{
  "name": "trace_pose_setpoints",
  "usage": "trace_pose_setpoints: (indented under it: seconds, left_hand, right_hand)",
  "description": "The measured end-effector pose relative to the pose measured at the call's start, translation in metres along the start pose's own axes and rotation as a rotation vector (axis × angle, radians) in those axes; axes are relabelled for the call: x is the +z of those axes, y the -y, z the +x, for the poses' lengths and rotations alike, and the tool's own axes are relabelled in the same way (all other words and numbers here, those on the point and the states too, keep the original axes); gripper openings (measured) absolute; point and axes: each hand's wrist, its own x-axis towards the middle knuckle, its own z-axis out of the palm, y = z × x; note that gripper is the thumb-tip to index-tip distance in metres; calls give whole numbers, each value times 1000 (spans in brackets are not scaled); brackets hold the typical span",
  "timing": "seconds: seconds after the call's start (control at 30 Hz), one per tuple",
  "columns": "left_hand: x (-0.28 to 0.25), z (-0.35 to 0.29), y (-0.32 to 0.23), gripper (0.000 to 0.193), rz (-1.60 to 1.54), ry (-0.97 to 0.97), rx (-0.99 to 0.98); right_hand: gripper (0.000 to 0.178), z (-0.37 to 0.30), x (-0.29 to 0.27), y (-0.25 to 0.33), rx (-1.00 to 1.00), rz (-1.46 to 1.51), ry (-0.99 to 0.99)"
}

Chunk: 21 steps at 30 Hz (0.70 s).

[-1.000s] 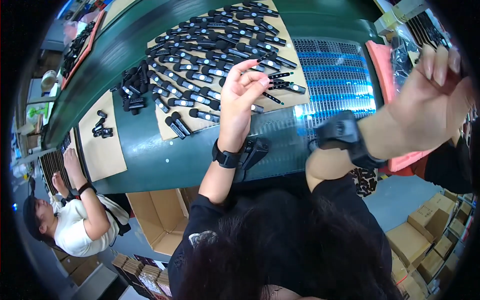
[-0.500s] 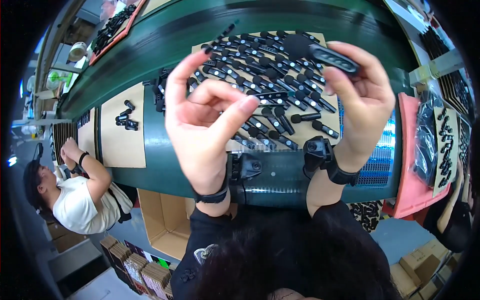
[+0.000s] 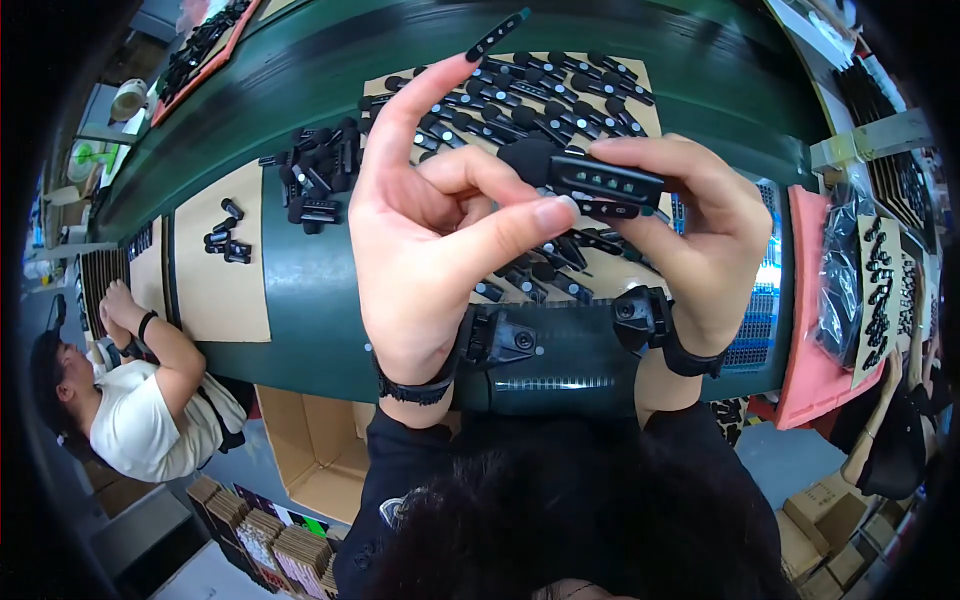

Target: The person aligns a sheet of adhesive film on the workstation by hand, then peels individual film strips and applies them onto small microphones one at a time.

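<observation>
My right hand [image 3: 715, 225] grips a small black clip-on microphone [image 3: 606, 182] with a round foam windscreen, its side with a row of small marks facing me. My left hand [image 3: 425, 230] pinches a thin dark strip [image 3: 605, 209] with light symbols between thumb and finger, just below the microphone. Whether strip and microphone touch, I cannot tell. A second such strip [image 3: 497, 35] clings to the tip of a raised left finger. Beyond my hands, many similar microphones [image 3: 562, 283] lie in rows on a cardboard sheet [image 3: 645, 72], partly hidden by my hands.
Left of the sheet, loose microphones [image 3: 320, 165] are heaped on the green table [image 3: 310, 280]. Farther left is another cardboard sheet [image 3: 225, 300] with a few pieces. Clear blue-backed strip trays [image 3: 755, 330] and a pink foam tray [image 3: 803, 300] lie right. A person [image 3: 155, 400] works at left.
The microphone in my right hand has moved left and down, toward the pinched strip. My left hand has shifted slightly right, and its raised finger with the second strip is higher.
</observation>
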Motion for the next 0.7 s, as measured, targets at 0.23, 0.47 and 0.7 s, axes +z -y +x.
trace_pose_setpoints:
  seconds: [0.23,0.47,0.7]
  left_hand:
    - [2,5,-3,73,67,102,9]
    - [4,6,1,74,53,103,12]
    - [4,5,-2,74,113,132,25]
  right_hand:
    - [29,-3,-10,10,-25,-46,7]
    - [30,-6,-15,19,3,-100,42]
    - [33,-6,-18,24,60,-114,110]
